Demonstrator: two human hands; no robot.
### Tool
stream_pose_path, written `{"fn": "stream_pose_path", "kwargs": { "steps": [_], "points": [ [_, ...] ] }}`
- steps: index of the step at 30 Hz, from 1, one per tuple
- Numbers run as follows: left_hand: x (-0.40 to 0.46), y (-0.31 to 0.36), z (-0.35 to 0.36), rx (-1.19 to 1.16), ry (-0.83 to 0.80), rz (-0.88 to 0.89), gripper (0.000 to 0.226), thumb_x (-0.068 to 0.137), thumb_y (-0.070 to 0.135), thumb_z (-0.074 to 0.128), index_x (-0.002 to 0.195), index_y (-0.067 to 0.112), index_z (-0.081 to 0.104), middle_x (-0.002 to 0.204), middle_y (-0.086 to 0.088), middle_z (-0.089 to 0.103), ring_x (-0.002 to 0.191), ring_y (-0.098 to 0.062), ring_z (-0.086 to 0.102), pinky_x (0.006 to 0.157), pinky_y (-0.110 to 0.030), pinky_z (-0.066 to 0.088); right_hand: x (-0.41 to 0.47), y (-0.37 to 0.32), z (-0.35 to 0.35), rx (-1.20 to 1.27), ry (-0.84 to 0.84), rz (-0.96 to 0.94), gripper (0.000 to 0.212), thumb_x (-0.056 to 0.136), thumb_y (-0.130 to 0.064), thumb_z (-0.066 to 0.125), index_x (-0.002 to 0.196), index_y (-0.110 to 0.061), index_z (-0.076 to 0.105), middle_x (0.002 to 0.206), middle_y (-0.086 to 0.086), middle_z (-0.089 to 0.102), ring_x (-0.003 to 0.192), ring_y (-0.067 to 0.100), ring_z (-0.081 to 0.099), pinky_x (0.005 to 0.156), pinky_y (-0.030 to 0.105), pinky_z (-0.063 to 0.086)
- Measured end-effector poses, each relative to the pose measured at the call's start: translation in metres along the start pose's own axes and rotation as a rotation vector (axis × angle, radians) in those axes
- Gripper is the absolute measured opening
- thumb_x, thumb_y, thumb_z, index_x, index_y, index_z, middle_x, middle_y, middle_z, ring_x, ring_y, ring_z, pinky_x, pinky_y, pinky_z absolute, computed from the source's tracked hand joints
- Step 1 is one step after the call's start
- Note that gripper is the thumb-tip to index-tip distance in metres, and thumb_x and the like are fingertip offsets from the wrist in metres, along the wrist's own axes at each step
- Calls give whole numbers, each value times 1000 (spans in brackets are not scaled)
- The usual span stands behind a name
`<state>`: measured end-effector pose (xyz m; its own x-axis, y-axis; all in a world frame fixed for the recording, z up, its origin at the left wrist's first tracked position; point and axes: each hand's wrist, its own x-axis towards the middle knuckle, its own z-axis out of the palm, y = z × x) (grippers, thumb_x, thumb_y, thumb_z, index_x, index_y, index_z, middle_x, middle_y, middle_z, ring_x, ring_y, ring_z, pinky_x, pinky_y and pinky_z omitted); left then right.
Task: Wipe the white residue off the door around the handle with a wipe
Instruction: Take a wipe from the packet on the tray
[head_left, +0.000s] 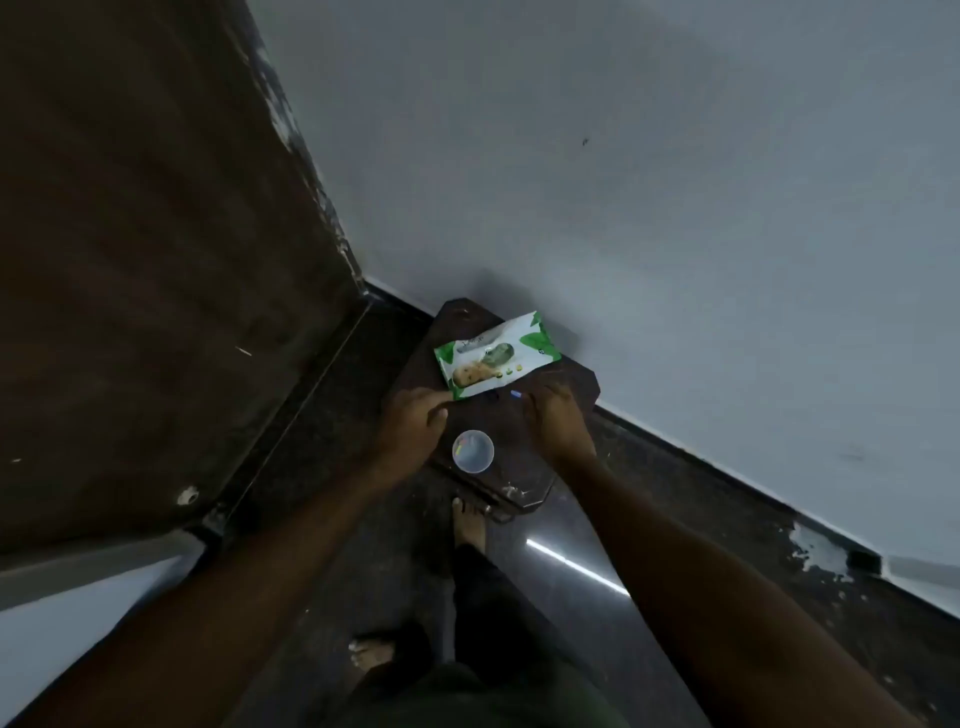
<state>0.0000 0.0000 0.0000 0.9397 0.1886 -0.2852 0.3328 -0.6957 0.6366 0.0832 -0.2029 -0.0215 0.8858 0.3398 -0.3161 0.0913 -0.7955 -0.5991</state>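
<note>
A green and white pack of wipes (496, 356) lies on a small dark wooden stool (569, 387) by the wall. My left hand (413, 428) touches the pack's near left corner with its fingertips. My right hand (556, 421) hovers at the pack's near right edge, fingers curled down; whether it holds anything is hidden. The dark brown door (145, 249) fills the left of the view, with white residue streaks (280, 119) along its right edge. The door handle is out of view.
A small clear plastic cup (472, 451) stands on the stool between my hands. A grey-white wall (649, 182) rises behind the stool. My bare feet (470, 525) stand on the glossy dark floor (566, 582). White paint flecks (818, 553) mark the skirting at right.
</note>
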Motion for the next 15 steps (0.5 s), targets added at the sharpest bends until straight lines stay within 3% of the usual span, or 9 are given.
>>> {"fn": "stream_pose_path", "kwargs": {
  "steps": [3,5,10,13,15],
  "points": [
    [29,-3,15,100,-77,45,36,93,9,62,128,6,65,131,-14,62,121,-33,55,103,-38,41,29,2,5,48,-39,110,24,97,-10,51,79,-2,66,87,18,71,85,33,67,66,32,41],
    [51,-2,25,131,-85,93,39,91,10,63,130,10,64,135,-11,60,123,-32,54,104,-35,39,55,-2,9,63,-106,174,26,97,-9,49,78,-1,65,88,18,72,86,34,67,68,35,46],
    [103,5,47,119,-70,132,39,94,5,59,133,3,61,147,-18,49,136,-36,44,113,-42,32,120,-1,25,270,-41,408,28,93,-8,56,83,16,66,87,34,68,76,29,64,83,60,54],
    [128,1,64,107,-42,136,43,93,4,59,135,-2,56,148,-19,48,138,-35,44,115,-43,29,145,7,43,284,-67,489,28,92,-10,61,73,8,66,77,27,67,85,41,69,79,54,57],
    [142,-6,79,130,-41,94,48,94,8,57,141,0,49,152,-15,43,142,-29,38,118,-37,22,157,15,56,202,-94,481,20,88,-6,64,68,-3,65,70,18,61,80,36,68,71,42,52]
  ]
}}
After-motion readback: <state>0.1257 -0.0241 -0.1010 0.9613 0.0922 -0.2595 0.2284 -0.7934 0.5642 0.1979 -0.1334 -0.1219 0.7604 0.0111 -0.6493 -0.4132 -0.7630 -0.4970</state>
